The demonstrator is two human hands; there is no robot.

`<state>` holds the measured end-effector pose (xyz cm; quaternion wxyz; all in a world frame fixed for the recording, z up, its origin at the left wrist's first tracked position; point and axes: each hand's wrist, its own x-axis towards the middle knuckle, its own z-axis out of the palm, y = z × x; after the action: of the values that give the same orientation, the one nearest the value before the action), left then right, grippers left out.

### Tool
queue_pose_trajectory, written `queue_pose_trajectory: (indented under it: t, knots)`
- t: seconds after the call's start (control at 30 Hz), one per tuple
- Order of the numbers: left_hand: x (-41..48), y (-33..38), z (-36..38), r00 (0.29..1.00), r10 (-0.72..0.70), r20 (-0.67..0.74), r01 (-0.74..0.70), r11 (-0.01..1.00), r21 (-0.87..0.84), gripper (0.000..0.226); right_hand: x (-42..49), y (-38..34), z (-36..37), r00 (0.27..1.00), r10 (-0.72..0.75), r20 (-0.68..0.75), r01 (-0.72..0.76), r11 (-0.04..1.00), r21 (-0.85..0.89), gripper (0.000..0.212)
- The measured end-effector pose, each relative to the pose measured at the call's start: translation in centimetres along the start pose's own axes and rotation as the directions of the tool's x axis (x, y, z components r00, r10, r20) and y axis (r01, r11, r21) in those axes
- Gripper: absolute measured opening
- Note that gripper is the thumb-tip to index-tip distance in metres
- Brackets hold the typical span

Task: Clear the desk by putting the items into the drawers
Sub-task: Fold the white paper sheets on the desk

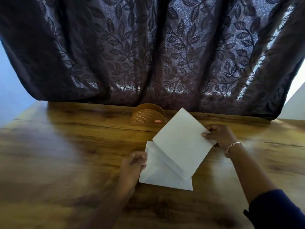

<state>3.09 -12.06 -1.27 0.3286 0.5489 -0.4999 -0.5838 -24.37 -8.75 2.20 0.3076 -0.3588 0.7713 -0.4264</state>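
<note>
Two white envelopes overlap above the wooden desk [66,154]. My right hand [219,136] pinches the right edge of the upper envelope [179,142], which is tilted with a corner toward the curtain. My left hand [133,164] grips the left edge of the lower envelope [158,176], which lies under the upper one near the desk's middle. A brown plastic holder [147,117] with a slotted front and a red label stands on the desk just behind the envelopes. No drawers are in view.
A dark leaf-patterned curtain [148,55] hangs along the desk's far edge, its hem resting on the wood. A bracelet [232,146] sits on my right wrist. Pale wall shows at far left and far right.
</note>
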Motion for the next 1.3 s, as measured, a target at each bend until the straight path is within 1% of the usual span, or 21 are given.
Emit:
queue_pose_trajectory:
  t: [0.03, 0.07, 0.17, 0.27, 0.33, 0.4, 0.5, 0.6, 0.67, 0.73, 0.83, 0.93, 1.0, 1.07, 1.1, 1.17, 1.2, 1.3]
  knots:
    - [0.2, 0.3, 0.0, 0.998, -0.053, -0.017, 0.052, 0.997, -0.051, 0.015, 0.3, 0.4, -0.4, 0.999, 0.045, 0.017, -0.046, 0.997, 0.063, 0.015]
    - [0.5, 0.5, 0.0, 0.996, -0.083, -0.023, 0.082, 0.995, -0.057, 0.015, 0.7, 0.8, -0.8, 0.996, 0.085, 0.031, -0.088, 0.991, 0.102, 0.015]
    - [1.5, 0.9, 0.3, 0.995, -0.099, -0.02, 0.099, 0.995, -0.011, 0.015, 1.5, 1.8, -0.8, 0.983, 0.175, 0.06, -0.181, 0.975, 0.127, 0.01]
    - [3.0, 1.1, 0.7, 0.998, -0.057, -0.006, 0.058, 0.992, 0.115, 0.022, 1.3, 2.3, 0.5, 0.969, 0.234, 0.073, -0.241, 0.964, 0.11, 0.011]
    - [4.0, 1.1, 0.9, 0.999, -0.035, -0.003, 0.035, 0.974, 0.223, 0.026, 1.4, 2.8, 1.2, 0.961, 0.263, 0.09, -0.272, 0.956, 0.11, 0.015]
    - [4.6, 1.1, 1.1, 1.0, -0.002, -0.006, 0.004, 0.944, 0.33, 0.027, 1.4, 3.1, 1.6, 0.957, 0.274, 0.097, -0.282, 0.955, 0.09, 0.014]
    - [5.5, 1.0, 1.2, 0.995, 0.102, 0.013, -0.094, 0.849, 0.519, 0.027, 1.6, 3.1, 1.8, 0.954, 0.28, 0.109, -0.284, 0.958, 0.029, 0.018]
    - [6.3, 1.1, 1.1, 0.986, 0.159, 0.051, -0.158, 0.78, 0.605, 0.023, 1.4, 2.8, 2.2, 0.957, 0.264, 0.125, -0.266, 0.964, 0.001, 0.016]
    - [6.6, 1.3, 1.3, 0.984, 0.154, 0.084, -0.172, 0.747, 0.643, 0.017, 1.5, 2.9, 2.4, 0.961, 0.254, 0.112, -0.253, 0.967, -0.02, 0.017]
    - [6.7, 1.7, 1.6, 0.985, 0.14, 0.101, -0.171, 0.697, 0.696, 0.023, 1.8, 3.0, 2.6, 0.966, 0.24, 0.096, -0.237, 0.97, -0.045, 0.019]
    - [6.7, 2.3, 2.5, 0.987, 0.116, 0.114, -0.16, 0.589, 0.792, 0.035, 1.9, 3.1, 2.7, 0.972, 0.217, 0.093, -0.205, 0.971, -0.125, 0.007]
    - [6.9, 2.7, 3.5, 0.988, 0.103, 0.118, -0.152, 0.448, 0.881, 0.037, 2.1, 3.2, 3.0, 0.982, 0.161, 0.094, -0.141, 0.972, -0.19, 0.02]
    - [6.9, 2.7, 4.0, 0.99, 0.082, 0.119, -0.142, 0.412, 0.9, 0.034, 2.1, 3.3, 3.2, 0.99, 0.122, 0.076, -0.103, 0.97, -0.218, 0.016]
    - [6.9, 2.6, 4.2, 0.989, 0.078, 0.126, -0.147, 0.441, 0.885, 0.029, 2.1, 3.4, 3.3, 0.996, 0.062, 0.068, -0.04, 0.96, -0.279, 0.01]
    - [6.9, 2.6, 4.2, 0.987, 0.092, 0.13, -0.158, 0.477, 0.864, 0.023, 2.2, 3.6, 3.3, 0.997, 0.031, 0.066, -0.01, 0.954, -0.299, 0.01]
    - [6.8, 2.4, 4.2, 0.981, 0.139, 0.139, -0.194, 0.585, 0.788, 0.011, 2.1, 3.6, 3.1, 0.998, -0.019, 0.056, 0.036, 0.951, -0.306, 0.011]
    - [6.7, 2.3, 4.1, 0.976, 0.163, 0.145, -0.216, 0.639, 0.738, 0.008, 2.0, 3.4, 3.1, 0.998, -0.035, 0.052, 0.05, 0.947, -0.318, 0.012]
    - [6.5, 2.4, 4.1, 0.969, 0.199, 0.148, -0.248, 0.743, 0.622, 0.012, 2.3, 2.9, 2.9, 0.997, -0.059, 0.041, 0.07, 0.916, -0.395, 0.015]
